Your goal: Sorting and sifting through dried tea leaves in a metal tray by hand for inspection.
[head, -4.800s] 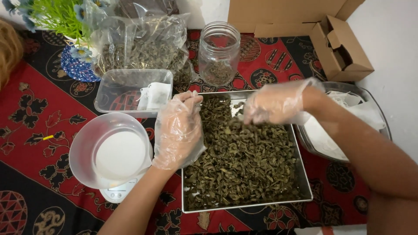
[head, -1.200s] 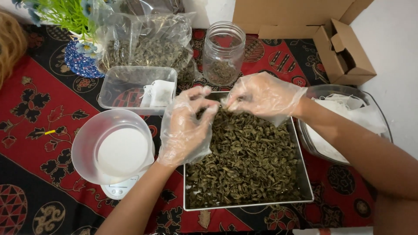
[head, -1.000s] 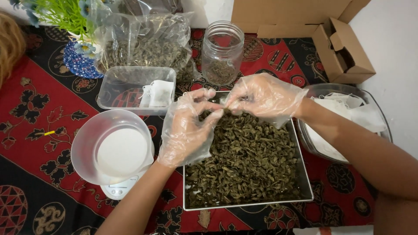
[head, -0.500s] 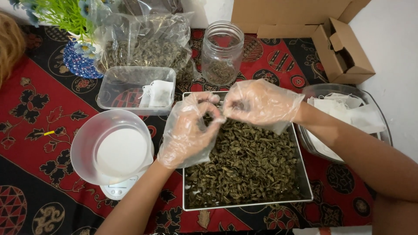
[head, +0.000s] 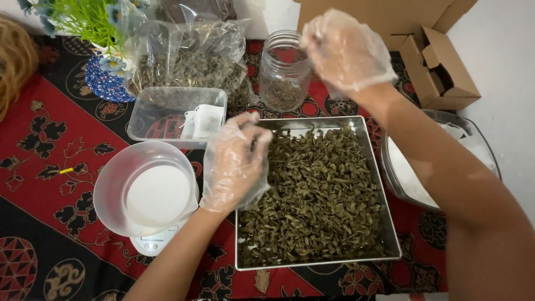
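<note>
A red patterned table (head: 50,167) carried a steel tray (head: 390,245) of dried green leaves (head: 317,195) — the gloved left hand (head: 234,167) hovered at its near-left corner, fingers curled loosely, apparently empty. The gloved right hand (head: 345,50) pinched leaves beside the glass jar (head: 284,69) mouth — small pinches, released directly over the opening, would likely spill least.

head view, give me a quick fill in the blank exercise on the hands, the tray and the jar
1. The right hand is raised over the mouth of the glass ____.
2. The left hand hovers at the left edge of the metal tray, which is full of dried ____.
3. Both hands wear thin clear plastic ____.

Missing words: jar; leaves; gloves
</note>
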